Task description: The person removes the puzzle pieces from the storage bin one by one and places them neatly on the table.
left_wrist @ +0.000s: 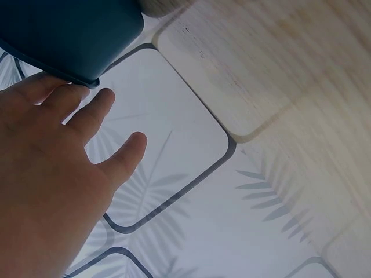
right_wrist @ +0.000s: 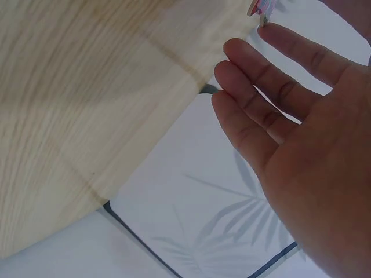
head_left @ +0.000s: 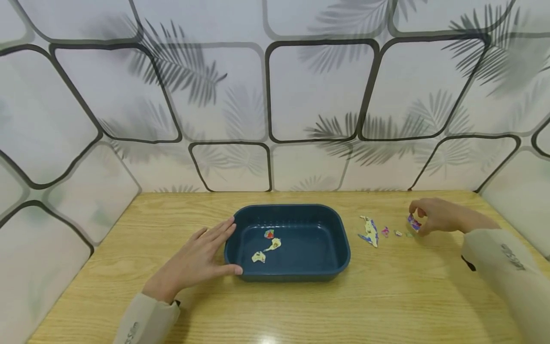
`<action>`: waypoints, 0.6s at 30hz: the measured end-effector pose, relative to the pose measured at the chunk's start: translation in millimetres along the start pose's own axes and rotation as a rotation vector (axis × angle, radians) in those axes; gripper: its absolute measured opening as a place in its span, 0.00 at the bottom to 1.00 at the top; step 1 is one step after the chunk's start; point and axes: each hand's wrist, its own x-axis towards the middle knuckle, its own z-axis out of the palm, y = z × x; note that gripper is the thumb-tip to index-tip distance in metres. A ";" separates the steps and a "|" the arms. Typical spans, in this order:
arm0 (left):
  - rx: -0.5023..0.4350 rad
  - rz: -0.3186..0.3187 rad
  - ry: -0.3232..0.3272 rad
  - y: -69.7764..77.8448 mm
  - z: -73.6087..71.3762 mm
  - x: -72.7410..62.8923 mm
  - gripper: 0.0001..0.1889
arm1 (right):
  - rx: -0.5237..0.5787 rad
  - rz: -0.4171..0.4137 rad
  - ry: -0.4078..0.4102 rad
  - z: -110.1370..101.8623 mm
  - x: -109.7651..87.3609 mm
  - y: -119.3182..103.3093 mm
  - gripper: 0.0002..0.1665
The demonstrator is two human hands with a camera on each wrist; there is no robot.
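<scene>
A dark blue rectangular tray (head_left: 296, 276) stands on the wooden table. My left hand (head_left: 199, 260) rests at its left side, fingers extended over the rim and thumb at the near corner; in the left wrist view, fingertips meet the tray's edge (left_wrist: 69, 78). Inside lie a red-and-green piece (head_left: 269, 234) and two cream pieces, one long-tailed (head_left: 275, 244), the other rounded (head_left: 259, 257). At the far right my right hand (head_left: 442, 216) pinches a flat, irregular purple-and-red puzzle-like piece (head_left: 414, 222) between thumb and index finger. Its corner (right_wrist: 264, 7) shows at the right wrist view's top.
Between tray and right hand lie a larger cream-and-blue piece (head_left: 369, 231), a pink piece (head_left: 385, 231), a small pale piece (head_left: 398, 233) and a faint greenish one (head_left: 408, 234). Leaf-patterned walls (head_left: 309, 167) close off the table (head_left: 301, 310) behind and at both sides.
</scene>
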 end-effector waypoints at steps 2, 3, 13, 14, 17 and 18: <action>0.000 -0.002 -0.002 0.5 -0.1 -0.1 0.53 | -0.002 0.010 0.000 1.8 -2.0 3.2 0.29; 0.000 -0.002 -0.002 0.7 -0.2 -0.1 0.53 | -0.002 0.016 -0.002 2.7 -2.7 4.7 0.28; 0.005 -0.003 -0.001 1.4 0.3 -0.1 0.54 | -0.019 0.044 -0.040 8.7 -8.1 14.1 0.25; 0.006 -0.002 0.000 1.3 0.3 -0.1 0.54 | -0.021 0.047 -0.042 8.7 -8.6 14.8 0.25; 0.007 0.000 0.003 0.8 0.3 -0.2 0.54 | -0.004 0.066 -0.057 7.3 -10.8 15.3 0.28; 0.007 0.000 0.003 0.7 0.2 -0.4 0.54 | 0.006 0.072 -0.062 6.5 -11.5 15.1 0.29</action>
